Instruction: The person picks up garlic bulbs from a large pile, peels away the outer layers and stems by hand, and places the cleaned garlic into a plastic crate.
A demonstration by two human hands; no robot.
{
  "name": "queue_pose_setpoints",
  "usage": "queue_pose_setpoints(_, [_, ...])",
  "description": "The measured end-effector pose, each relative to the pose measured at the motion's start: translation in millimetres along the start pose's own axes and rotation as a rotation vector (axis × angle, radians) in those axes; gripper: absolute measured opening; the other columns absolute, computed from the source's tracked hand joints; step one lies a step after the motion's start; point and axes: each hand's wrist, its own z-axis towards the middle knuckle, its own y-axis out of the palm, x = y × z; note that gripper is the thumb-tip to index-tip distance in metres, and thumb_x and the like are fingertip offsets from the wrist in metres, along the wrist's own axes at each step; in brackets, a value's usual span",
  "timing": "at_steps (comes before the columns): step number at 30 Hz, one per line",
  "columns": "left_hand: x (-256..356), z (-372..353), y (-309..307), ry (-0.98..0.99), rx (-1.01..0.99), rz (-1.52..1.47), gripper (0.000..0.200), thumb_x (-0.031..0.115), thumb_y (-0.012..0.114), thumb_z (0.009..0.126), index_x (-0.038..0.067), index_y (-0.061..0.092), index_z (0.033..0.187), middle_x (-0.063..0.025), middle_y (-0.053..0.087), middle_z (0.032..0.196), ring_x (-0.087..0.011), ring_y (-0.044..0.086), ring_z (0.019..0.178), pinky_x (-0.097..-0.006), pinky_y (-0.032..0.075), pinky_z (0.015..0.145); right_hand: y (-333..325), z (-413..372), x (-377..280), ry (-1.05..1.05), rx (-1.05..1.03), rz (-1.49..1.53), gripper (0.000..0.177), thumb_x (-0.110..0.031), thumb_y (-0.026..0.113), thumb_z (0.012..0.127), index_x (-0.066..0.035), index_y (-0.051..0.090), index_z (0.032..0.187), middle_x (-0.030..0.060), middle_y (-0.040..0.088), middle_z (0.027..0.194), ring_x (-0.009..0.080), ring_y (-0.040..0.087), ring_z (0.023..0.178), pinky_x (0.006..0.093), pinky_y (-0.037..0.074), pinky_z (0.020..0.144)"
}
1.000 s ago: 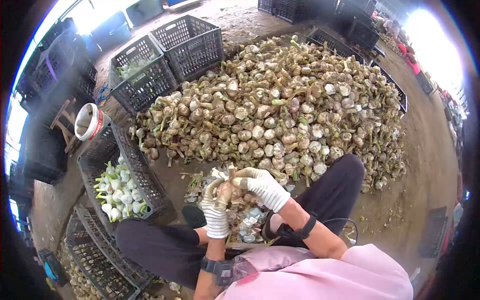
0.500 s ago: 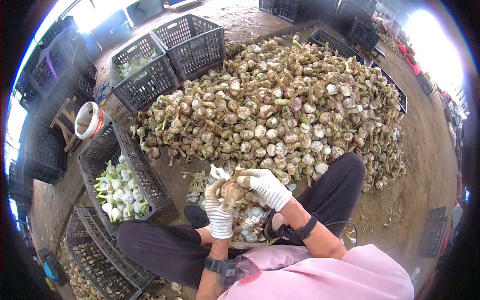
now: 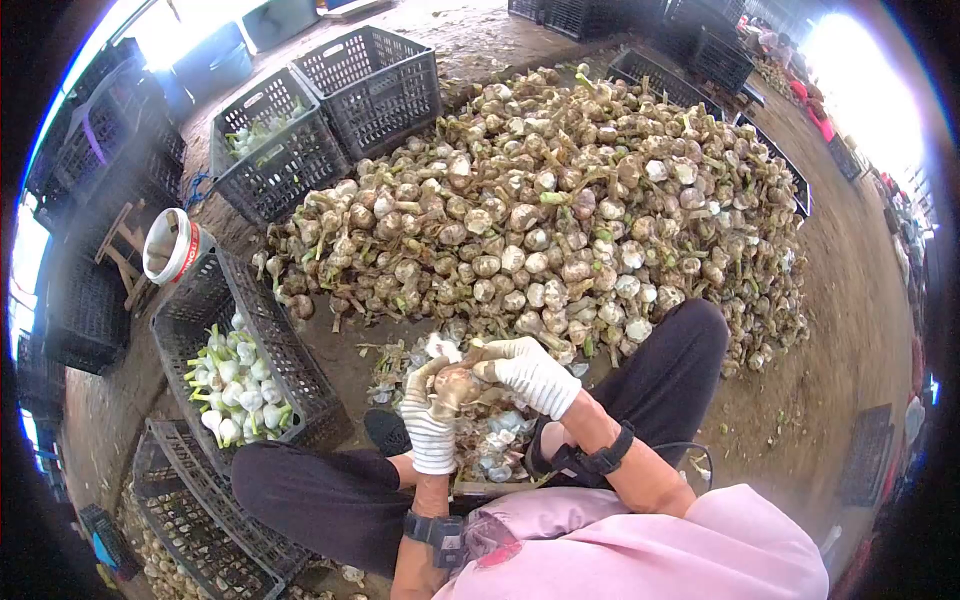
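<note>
My left hand (image 3: 434, 412), in a striped glove with soiled fingers, is closed round a brownish garlic bulb (image 3: 455, 382). My right hand (image 3: 528, 375), gloved the same way, pinches the top of this bulb from the right. White loose skin (image 3: 442, 347) stands up just behind the bulb. Below both hands, peeled skins (image 3: 500, 440) lie on the ground between my legs. A large heap of unpeeled garlic (image 3: 540, 230) rises in front of me. To the left, clean white garlic bulbs with green stems (image 3: 237, 385) fill part of a black crate (image 3: 290, 345).
A white bucket (image 3: 172, 246) stands behind the crate. Two more black crates (image 3: 370, 95) are at the heap's back left. Another crate (image 3: 190, 510) with garlic is by my left knee. People (image 3: 820, 115) are far off at the upper right.
Both hands have shifted slightly left with the bulb, still holding it. The whole view has moved a little, and the white skin behind the bulb has changed shape.
</note>
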Motion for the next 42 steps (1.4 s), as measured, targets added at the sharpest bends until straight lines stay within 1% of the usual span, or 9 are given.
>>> queue_pose_setpoints(3, [-16,1,-7,0.353,-0.006,0.405,0.037,0.022,0.066,0.082,-0.006,0.057,0.104,-0.0097,0.063,0.089,-0.0154,0.059,0.076,-0.0255,0.049,0.072,2,-2,8,-0.051,0.008,-0.136,0.02,-0.006,0.058,0.077,0.002,0.065,0.095,-0.0001,0.061,0.074,0.0067,0.054,0.062,0.0223,0.048,0.057])
queue_pose_setpoints(12, [-31,12,-13,-0.849,0.292,-0.486,0.045,0.052,0.055,0.082,0.009,0.059,0.096,-0.0046,0.061,0.083,-0.0173,0.058,0.069,-0.0296,0.049,0.059,-3,29,51,-0.812,0.166,-0.937,0.01,0.001,0.052,0.073,-0.003,0.056,0.081,0.0088,0.049,0.07,0.0163,0.051,0.066,0.0266,0.043,0.063])
queue_pose_setpoints(15, [-45,29,-22,-0.807,0.145,-0.643,0.049,0.056,0.053,0.081,0.008,0.06,0.092,-0.0043,0.061,0.078,-0.0175,0.057,0.064,-0.0298,0.047,0.054,0,16,32,-0.954,0.141,-1.156,0.011,-0.004,0.056,0.074,-0.003,0.06,0.084,0.0068,0.057,0.074,0.0151,0.057,0.07,0.0271,0.045,0.066])
queue_pose_setpoints(17, [-37,21,-18,-0.8,0.225,-0.482,0.053,0.059,0.05,0.083,0.007,0.061,0.086,-0.0042,0.06,0.074,-0.0183,0.056,0.059,-0.0302,0.047,0.053,5,-2,18,-0.1,-0.181,-0.147,0.022,-0.007,0.061,0.073,-0.002,0.063,0.094,0.0038,0.062,0.08,0.0137,0.057,0.073,0.0249,0.046,0.07])
queue_pose_setpoints(19, [-19,15,2,-0.724,0.071,-0.528,0.057,0.06,0.05,0.083,0.005,0.061,0.082,-0.0046,0.058,0.07,-0.0191,0.057,0.061,-0.0298,0.049,0.057,-8,3,34,-0.048,-0.138,-0.189,0.022,-0.009,0.066,0.073,-0.001,0.065,0.094,0.0031,0.064,0.082,0.0102,0.058,0.074,0.0262,0.048,0.068])
queue_pose_setpoints(25, [-40,-5,-2,0.288,0.009,0.552,0.044,0.022,0.06,0.088,-0.001,0.047,0.123,-0.0159,0.051,0.116,-0.024,0.051,0.106,-0.0349,0.04,0.093,-24,24,56,-0.001,0.09,0.008,0.012,-0.008,0.064,0.072,-0.001,0.067,0.081,0.0006,0.06,0.068,0.0104,0.052,0.061,0.0277,0.044,0.054])
queue_pose_setpoints(34, [-19,7,-11,-0.637,0.051,-0.666,0.031,0.027,0.054,0.089,0.0,0.059,0.104,-0.0087,0.064,0.092,-0.0193,0.063,0.081,-0.0311,0.053,0.072,-20,-6,-1,0.052,-0.033,-0.211,0.012,-0.005,0.062,0.073,-0.005,0.069,0.082,-0.0045,0.058,0.065,0.0041,0.045,0.054,0.0206,0.037,0.051])
queue_pose_setpoints(41, [-46,12,-8,-0.382,-0.01,-0.271,0.035,0.034,0.058,0.089,0.005,0.06,0.107,-0.0071,0.064,0.097,-0.0156,0.061,0.083,-0.0282,0.05,0.072,-24,0,25,-0.207,0.018,-0.355,0.007,-0.009,0.062,0.075,-0.005,0.063,0.08,0.0032,0.06,0.073,0.012,0.054,0.058,0.0288,0.043,0.055])
queue_pose_setpoints(42, [-46,8,-6,-0.41,-0.037,-0.314,0.03,0.031,0.059,0.089,0.005,0.06,0.104,-0.0044,0.063,0.092,-0.0133,0.059,0.079,-0.0268,0.049,0.067,-21,4,28,-0.623,0.031,-0.908,0.019,-0.004,0.058,0.07,-0.007,0.064,0.087,0.0073,0.057,0.083,0.0233,0.057,0.076,0.0304,0.046,0.073])
